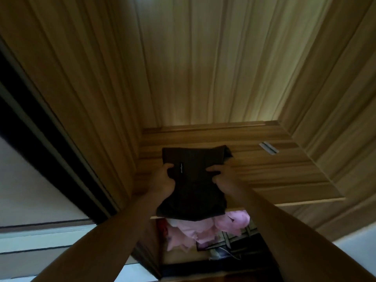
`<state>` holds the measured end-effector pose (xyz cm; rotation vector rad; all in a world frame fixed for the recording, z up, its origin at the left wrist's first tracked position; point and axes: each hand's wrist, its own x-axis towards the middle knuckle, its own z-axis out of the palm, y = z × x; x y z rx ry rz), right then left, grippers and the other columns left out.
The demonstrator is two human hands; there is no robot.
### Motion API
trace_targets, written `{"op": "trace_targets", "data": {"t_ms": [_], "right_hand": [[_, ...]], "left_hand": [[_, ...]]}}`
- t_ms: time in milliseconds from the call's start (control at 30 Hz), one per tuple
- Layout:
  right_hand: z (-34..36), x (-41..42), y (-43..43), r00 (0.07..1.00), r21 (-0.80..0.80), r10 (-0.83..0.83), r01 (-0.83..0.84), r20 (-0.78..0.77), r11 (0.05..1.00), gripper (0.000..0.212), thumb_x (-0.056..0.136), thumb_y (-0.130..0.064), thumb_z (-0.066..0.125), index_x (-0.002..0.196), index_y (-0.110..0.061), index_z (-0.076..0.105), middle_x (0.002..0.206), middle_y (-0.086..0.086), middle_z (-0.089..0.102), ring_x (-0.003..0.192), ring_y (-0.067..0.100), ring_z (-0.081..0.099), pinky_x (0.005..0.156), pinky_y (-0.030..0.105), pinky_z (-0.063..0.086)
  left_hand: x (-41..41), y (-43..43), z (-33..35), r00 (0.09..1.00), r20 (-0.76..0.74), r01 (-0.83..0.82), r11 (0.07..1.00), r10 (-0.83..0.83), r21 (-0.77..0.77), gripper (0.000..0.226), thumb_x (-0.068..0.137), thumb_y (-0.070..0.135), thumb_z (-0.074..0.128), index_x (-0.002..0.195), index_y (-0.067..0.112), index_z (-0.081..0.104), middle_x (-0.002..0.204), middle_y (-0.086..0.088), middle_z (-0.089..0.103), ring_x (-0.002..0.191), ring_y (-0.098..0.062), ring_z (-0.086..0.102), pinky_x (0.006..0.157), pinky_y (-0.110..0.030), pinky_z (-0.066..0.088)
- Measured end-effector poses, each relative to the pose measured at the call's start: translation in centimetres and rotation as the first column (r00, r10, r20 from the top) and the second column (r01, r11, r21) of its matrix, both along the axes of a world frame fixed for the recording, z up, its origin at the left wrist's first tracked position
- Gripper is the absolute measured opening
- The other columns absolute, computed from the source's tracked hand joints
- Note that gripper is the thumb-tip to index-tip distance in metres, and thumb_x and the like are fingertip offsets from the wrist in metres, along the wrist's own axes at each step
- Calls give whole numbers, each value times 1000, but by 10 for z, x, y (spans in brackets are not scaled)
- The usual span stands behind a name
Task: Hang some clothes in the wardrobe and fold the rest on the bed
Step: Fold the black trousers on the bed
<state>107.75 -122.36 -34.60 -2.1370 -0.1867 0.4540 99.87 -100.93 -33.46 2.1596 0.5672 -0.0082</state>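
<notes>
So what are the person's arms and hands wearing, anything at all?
Nothing that shows. The left forearm and right forearm are bare to the frame's edge: no sleeves, gloves, watch or bracelet. The left hand and right hand show no rings, though the picture is dim.

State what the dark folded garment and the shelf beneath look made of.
Dark brown folded garment: soft matte woven or knit fabric; it sags over the shelf edge and bears a sewn label. Brown striped shelf: wood or wood-look laminate, satin finish; streaky grain lines show, too blurred to tell which.

Small white script on dark folded garment (191, 180), illegible
</notes>
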Motion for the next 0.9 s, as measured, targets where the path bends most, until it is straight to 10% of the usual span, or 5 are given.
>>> {"op": "trace_targets", "data": {"t_ms": [133, 267, 400, 633, 900], "right_hand": [[-16, 52, 34, 999, 60, 45, -44, -10, 997, 46, 90, 12, 48, 99, -28, 68, 134, 10, 59, 109, 28, 63, 88, 38, 57], [-16, 105, 71, 987, 44, 133, -138, 94, 989, 49, 93, 10, 44, 92, -33, 69, 119, -4, 64, 90, 13, 64, 62, 4, 43], [-13, 160, 113, 967, -12, 210, -210, 144, 978, 29, 103, -16, 54, 128, -29, 60, 138, 3, 49, 128, 27, 51, 94, 30, 46], [-96, 141, 123, 784, -568, 612, -457, 107, 684, 82, 91, -64, 56, 158, -41, 16, 167, 14, -6, 153, 40, 5, 120, 49, 26], [-112, 162, 145, 758, -594, 621, -411, 199, 692, 60, 106, -34, 44, 160, -39, 18, 168, 15, -8, 154, 37, 9, 117, 42, 33]], "left_hand": [[41, 21, -18, 984, 45, -171, 985, 170, 7, 55, 89, -10, 50, 130, 24, 58, 136, -11, 54, 117, -31, 56, 96, -45, 54], [95, 56, -23, 949, 129, -291, 957, 288, 1, 50, 88, -11, 48, 124, 20, 61, 137, -11, 53, 113, -27, 56, 86, -38, 53], [142, 102, -19, 918, 264, -369, 884, 297, 286, 49, 89, -1, 55, 134, 17, 59, 140, -13, 50, 128, -31, 48, 105, -39, 42], [121, 109, -102, 887, -458, 333, 770, -59, 545, 78, 94, 52, 54, 159, 41, 12, 168, -9, -8, 153, -39, -3, 124, -49, 13], [128, 116, -124, 903, -428, 296, 682, 27, 669, 76, 102, 14, 41, 159, 42, -1, 168, -10, -10, 151, -42, 10, 119, -50, 25]]}}
